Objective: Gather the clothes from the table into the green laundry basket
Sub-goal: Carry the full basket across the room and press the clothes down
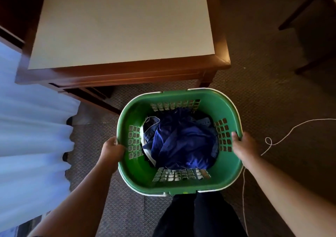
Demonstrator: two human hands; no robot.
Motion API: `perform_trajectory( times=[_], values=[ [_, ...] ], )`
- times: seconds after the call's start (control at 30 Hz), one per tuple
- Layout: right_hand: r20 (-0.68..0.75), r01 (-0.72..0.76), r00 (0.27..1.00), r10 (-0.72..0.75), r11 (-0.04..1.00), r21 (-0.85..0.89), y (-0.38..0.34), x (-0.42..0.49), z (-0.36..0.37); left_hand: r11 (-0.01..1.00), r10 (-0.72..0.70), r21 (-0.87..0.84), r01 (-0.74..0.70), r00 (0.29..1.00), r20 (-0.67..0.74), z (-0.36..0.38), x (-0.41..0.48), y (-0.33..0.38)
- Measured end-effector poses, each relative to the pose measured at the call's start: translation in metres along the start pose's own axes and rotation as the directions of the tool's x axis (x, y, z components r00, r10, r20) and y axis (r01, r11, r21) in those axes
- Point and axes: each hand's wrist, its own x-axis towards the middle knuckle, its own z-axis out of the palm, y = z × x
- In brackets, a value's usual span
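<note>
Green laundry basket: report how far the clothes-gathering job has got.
Done: the blue clothes lie inside the green laundry basket, and the visible part of the table top shows no clothes. In hand: the left hand and right hand grip the basket's opposite rims. Left: nothing visible to gather, though the table's far edge is out of frame.

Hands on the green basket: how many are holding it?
2. The left hand grips the left rim of the green laundry basket, and the right hand grips the right rim. Part of each hand's fingers is hidden behind the rim.
</note>
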Motion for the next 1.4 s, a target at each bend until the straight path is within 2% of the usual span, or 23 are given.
perform_trajectory(
  times=[0.1,0.2,0.3,0.37,0.43,0.5,0.57,0.6,0.63,0.7,0.77,0.83,0.9,0.97,1.13,1.27,1.4],
  values=[
    [-0.031,0.031,0.999,-0.030,0.999,0.023,0.000,0.018,0.020,1.000,-0.010,-0.016,0.011,1.000,0.005,0.006,0.020,-0.005],
    [0.062,0.057,0.996,-0.057,0.998,-0.003,-0.001,0.031,0.040,1.000,0.005,0.029,-0.007,0.998,0.069,0.007,0.042,-0.014],
    [0.107,0.030,0.994,-0.023,0.997,-0.064,-0.002,0.036,0.050,0.965,0.073,0.245,-0.091,0.994,0.083,0.015,0.052,-0.016],
    [0.086,0.091,0.993,-0.081,0.990,-0.111,0.001,0.036,0.055,0.897,0.128,0.416,-0.150,0.988,0.081,0.024,0.040,-0.010],
    [0.055,0.177,0.984,-0.169,0.961,-0.211,0.002,0.034,0.059,0.862,0.168,0.469,-0.191,0.982,0.091,0.035,0.031,-0.012],
    [0.016,0.284,0.953,-0.304,0.872,-0.398,0.006,0.030,0.063,0.832,0.240,0.489,-0.262,0.965,0.107,0.046,0.022,-0.021],
    [0.056,0.440,0.868,-0.494,0.711,-0.549,0.010,0.016,0.070,0.785,0.304,0.533,-0.316,0.946,0.114,0.054,0.005,-0.034],
    [0.121,0.524,0.818,-0.562,0.642,-0.560,0.010,0.005,0.073,0.781,0.324,0.533,-0.327,0.940,0.102,0.060,-0.005,-0.041],
    [0.205,0.609,0.764,-0.612,0.579,-0.542,0.014,-0.005,0.078,0.794,0.333,0.516,-0.321,0.940,0.074,0.065,-0.019,-0.048],
    [0.419,0.728,0.680,-0.602,0.487,-0.483,0.024,-0.028,0.091,0.878,0.267,0.422,-0.228,0.963,-0.035,0.075,-0.049,-0.060],
    [0.594,0.792,0.610,-0.524,0.395,-0.465,0.036,-0.050,0.105,0.982,0.049,0.189,-0.018,0.986,-0.162,0.082,-0.067,-0.073],
    [0.671,0.810,0.587,-0.453,0.329,-0.485,0.048,-0.063,0.117,0.976,-0.217,-0.044,0.213,0.958,-0.188,0.086,-0.061,-0.084],
    [0.670,0.797,0.603,-0.433,0.304,-0.521,0.056,-0.069,0.121,0.919,-0.373,-0.193,0.344,0.917,-0.140,0.087,-0.053,-0.091],
    [0.641,0.775,0.629,-0.441,0.285,-0.564,0.060,-0.070,0.124,0.889,-0.387,-0.292,0.354,0.920,-0.062,0.085,-0.048,-0.092],
    [0.611,0.747,0.657,-0.440,0.279,-0.603,0.050,-0.066,0.123,0.928,-0.269,-0.273,0.253,0.963,-0.023,0.080,-0.044,-0.083],
    [0.627,0.774,0.627,-0.462,0.285,-0.565,0.049,-0.063,0.118,0.942,-0.214,-0.270,0.197,0.976,-0.035,0.079,-0.046,-0.089],
    [0.645,0.788,0.613,-0.456,0.300,-0.538,0.049,-0.062,0.120,0.965,-0.201,-0.181,0.188,0.978,-0.056,0.083,-0.035,-0.114]
  ],
)
